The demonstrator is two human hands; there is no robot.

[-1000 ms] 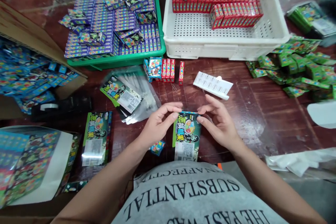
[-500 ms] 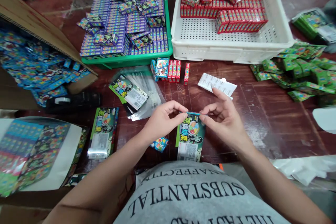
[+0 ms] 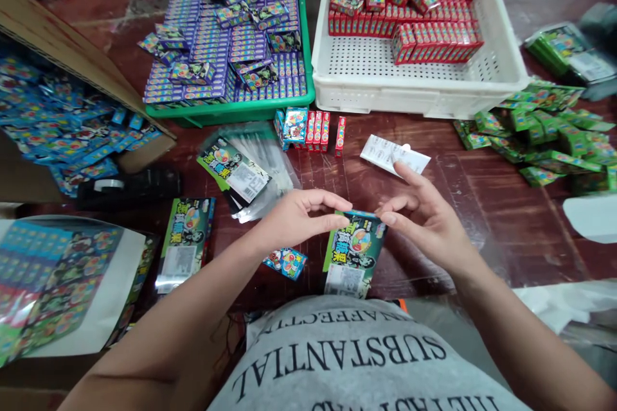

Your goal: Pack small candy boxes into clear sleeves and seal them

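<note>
A candy pack (image 3: 354, 250) with a black and green printed card and a white label stands before my body, its thin blue upper edge toward the far side. My left hand (image 3: 315, 215) holds the upper left corner between thumb and fingers. At the upper right corner, my right hand (image 3: 424, 218) pinches the edge, index finger partly raised. Left of the pack, near my left forearm, lies a small blue candy box (image 3: 286, 263). Beyond the hands, a white sheet of round stickers (image 3: 393, 154) rests on the table.
A green crate (image 3: 311, 70) holds purple boxes; a white crate (image 3: 419, 93) holds red ones. Green boxes (image 3: 549, 135) lie to the right. Printed cards (image 3: 236, 170) sit on clear bags (image 3: 282, 183). Another pack (image 3: 186, 237) and a cardboard box (image 3: 72, 45) of blue boxes are left.
The pack's upper edge has shifted slightly right and tilted, with both hands moving along with it. More of the small blue box shows. The view has shifted a little.
</note>
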